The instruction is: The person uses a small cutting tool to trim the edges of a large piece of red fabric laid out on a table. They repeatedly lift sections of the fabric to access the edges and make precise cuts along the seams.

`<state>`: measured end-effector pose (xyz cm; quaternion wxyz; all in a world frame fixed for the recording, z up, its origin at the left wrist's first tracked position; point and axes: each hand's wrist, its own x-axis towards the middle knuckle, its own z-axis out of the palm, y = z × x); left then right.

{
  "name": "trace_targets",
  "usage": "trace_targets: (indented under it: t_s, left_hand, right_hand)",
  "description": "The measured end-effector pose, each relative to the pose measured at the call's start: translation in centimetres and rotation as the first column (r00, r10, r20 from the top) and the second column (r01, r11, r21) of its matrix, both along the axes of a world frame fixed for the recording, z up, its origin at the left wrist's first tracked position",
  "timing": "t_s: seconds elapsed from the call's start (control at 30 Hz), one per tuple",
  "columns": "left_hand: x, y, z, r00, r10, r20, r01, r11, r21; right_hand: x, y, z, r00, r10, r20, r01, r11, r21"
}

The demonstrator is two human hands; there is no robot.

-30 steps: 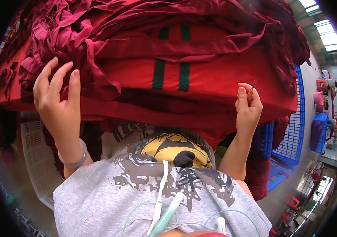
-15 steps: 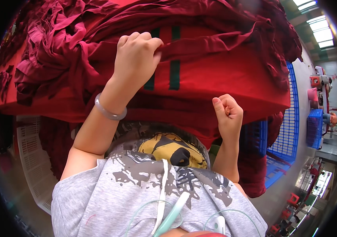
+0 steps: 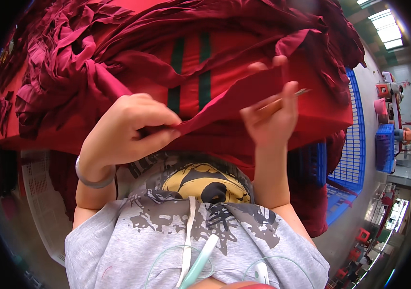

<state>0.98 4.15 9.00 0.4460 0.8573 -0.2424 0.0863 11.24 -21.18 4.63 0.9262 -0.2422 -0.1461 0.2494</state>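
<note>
A workshop table (image 3: 330, 115) was heaped with dark red garments (image 3: 70, 62).
One red fabric edge (image 3: 224, 103) was pinched by the left hand (image 3: 128, 130); a thin tool (image 3: 282, 98) was gripped in the right hand (image 3: 270, 118); most of the pile looked untouched.

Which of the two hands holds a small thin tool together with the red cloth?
The right hand: a thin tool shows between its fingers. The left hand pinches only red cloth.

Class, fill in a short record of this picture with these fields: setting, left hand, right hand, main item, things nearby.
setting: workshop table heaped with dark red fabric pieces
left hand: left hand pinches the edge of a dark red cloth strip; silver bangle on the wrist
right hand: right hand lifts the same strip and holds a thin metal tool
main item: red garment panel with two dark green stripes
things nearby: blue plastic crate to the right; white crate to the left
</note>
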Motion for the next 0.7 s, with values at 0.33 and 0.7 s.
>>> trace_targets:
  t_s: [0.33,0.7]
  left_hand:
    - [-1.4,3.3,-1.2,0.876,0.476,-0.079,-0.471,0.879,0.076]
    - [2.3,0.2,-2.7,0.771,0.503,0.39,-0.634,0.662,0.399]
  right_hand:
    - [15.9,-27.4,0.5,0.734,-0.661,-0.155,0.578,0.728,-0.369]
    - [17.0,-48.6,-2.5,0.245,-0.953,0.178,0.79,0.089,-0.606]
